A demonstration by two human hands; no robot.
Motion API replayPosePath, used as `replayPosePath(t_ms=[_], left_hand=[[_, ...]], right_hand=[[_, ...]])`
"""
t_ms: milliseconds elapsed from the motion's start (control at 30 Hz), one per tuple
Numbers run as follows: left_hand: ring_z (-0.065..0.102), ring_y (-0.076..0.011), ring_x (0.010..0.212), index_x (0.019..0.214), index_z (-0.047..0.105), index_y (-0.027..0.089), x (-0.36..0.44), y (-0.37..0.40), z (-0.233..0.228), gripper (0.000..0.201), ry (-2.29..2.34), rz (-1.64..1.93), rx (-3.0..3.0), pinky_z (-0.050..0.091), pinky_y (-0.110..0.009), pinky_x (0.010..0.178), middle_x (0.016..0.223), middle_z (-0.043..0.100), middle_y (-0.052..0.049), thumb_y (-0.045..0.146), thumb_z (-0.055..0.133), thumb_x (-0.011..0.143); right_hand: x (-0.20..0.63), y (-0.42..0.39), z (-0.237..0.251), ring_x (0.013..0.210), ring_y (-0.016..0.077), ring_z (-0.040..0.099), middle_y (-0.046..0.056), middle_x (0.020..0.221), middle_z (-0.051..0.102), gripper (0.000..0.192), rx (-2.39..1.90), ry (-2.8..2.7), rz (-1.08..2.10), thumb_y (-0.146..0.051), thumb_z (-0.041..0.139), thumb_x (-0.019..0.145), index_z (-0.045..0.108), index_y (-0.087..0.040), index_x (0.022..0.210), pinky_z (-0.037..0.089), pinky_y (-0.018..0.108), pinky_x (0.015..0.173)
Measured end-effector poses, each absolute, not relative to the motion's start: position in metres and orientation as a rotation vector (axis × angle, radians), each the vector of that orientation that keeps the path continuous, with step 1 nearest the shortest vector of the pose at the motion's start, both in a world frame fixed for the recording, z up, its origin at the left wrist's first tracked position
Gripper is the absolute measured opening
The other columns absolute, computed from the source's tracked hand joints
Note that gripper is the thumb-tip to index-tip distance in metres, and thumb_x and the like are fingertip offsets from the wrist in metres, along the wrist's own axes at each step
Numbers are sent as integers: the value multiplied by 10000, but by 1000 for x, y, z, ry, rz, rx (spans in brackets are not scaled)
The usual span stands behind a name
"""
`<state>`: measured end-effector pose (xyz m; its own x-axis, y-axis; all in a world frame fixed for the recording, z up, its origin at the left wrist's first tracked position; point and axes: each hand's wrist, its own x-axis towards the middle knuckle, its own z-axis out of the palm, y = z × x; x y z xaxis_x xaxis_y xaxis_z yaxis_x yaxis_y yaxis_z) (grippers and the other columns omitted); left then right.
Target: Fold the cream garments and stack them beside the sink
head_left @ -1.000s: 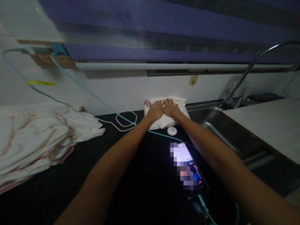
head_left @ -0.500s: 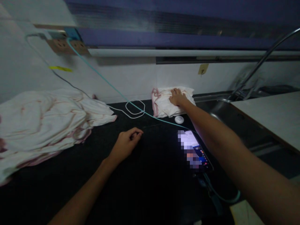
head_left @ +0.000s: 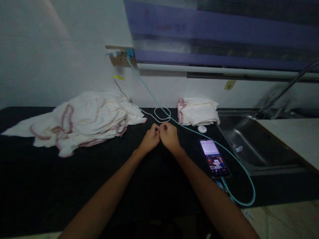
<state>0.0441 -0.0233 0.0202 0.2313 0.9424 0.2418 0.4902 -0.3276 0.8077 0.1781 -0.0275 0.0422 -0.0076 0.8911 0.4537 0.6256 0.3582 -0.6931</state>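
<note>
- Head view: if the right hand (head_left: 169, 135) swings right, it could snag the teal cable (head_left: 239, 161) and drag the phone (head_left: 215, 159); the folded cloth (head_left: 199, 112), far right beside the sink (head_left: 239, 139), could slide in if knocked.
- The left hand (head_left: 150, 137) meets it mid-counter, fingers curled nearly closed; nothing shows in either grip.
- Crumpled cloth (head_left: 92, 114) lies left.

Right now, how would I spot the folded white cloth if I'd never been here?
Find the steel sink at the right of the black counter. Just left of it, by the wall, lies the folded white cloth, behind a small round white disc. It's the neat, flat one with pinkish trim, unlike the big crumpled heap of cloth farther left.
</note>
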Motion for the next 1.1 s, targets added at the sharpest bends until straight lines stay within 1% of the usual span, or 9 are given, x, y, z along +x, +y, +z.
replayPosePath(t_ms=[67, 167, 267, 400, 567, 733, 933, 1100], left_hand=[[601, -162, 633, 951, 527, 215, 43, -28, 19, 174, 1318, 985, 1932, 382, -250, 597, 737, 668, -14, 379, 483, 991], [593, -160, 622, 979, 552, 217, 42, -33, 16, 176, 1321, 952, 1958, 378, -261, 610, 744, 670, -12, 363, 458, 1005], [554, -149, 550, 996, 582, 218, 41, -32, 13, 157, 1308, 900, 1984, 339, -258, 574, 674, 638, 14, 338, 481, 993], [494, -129, 465, 1034, 597, 215, 39, -28, 10, 159, 1290, 847, 2001, 309, -253, 542, 567, 564, 48, 308, 476, 989], [507, -128, 473, 1035, 600, 202, 40, -30, 14, 197, 1294, 817, 2027, 322, -254, 553, 566, 570, 43, 344, 467, 1002], [533, -145, 554, 1032, 617, 200, 40, -32, 16, 214, 1324, 812, 2072, 311, -258, 575, 610, 587, 27, 344, 462, 1001], [549, -150, 537, 1056, 618, 205, 40, -34, 17, 212, 1339, 771, 2073, 328, -265, 580, 599, 601, 30, 336, 461, 1001], [558, -155, 550, 1061, 619, 208, 41, -36, 20, 202, 1359, 749, 2079, 348, -269, 591, 620, 618, 24, 321, 466, 995]], right_hand=[[171, -51, 21, 782, 184, 631, 39, 821, 679, 231, -1402, -1713, 438, -241, 418, 1004, 560, -231, 822, 458, 284, 771], [181, -57, 8, 782, 191, 640, 51, 833, 691, 204, -1393, -1838, 441, -224, 435, 1008, 576, -221, 860, 425, 282, 753], [193, -47, 7, 813, 204, 647, 71, 858, 704, 206, -1413, -1910, 361, -220, 445, 1007, 598, -208, 870, 404, 291, 754], [195, -39, 5, 793, 205, 637, 63, 828, 693, 216, -1432, -1892, 351, -220, 446, 1002, 612, -202, 864, 391, 298, 744], [197, -40, 2, 799, 193, 627, 57, 853, 690, 219, -1369, -1856, 392, -207, 450, 992, 620, -195, 854, 392, 299, 755], [198, -40, 3, 766, 177, 608, 29, 805, 677, 216, -1365, -1825, 454, -214, 478, 982, 638, -194, 838, 388, 285, 729], [198, -39, 2, 758, 165, 603, 38, 845, 705, 228, -1352, -1802, 491, -199, 486, 977, 674, -181, 847, 395, 275, 739], [198, -39, 2, 720, 166, 583, 18, 774, 681, 221, -1391, -1831, 481, -197, 505, 974, 676, -191, 833, 362, 270, 689]])
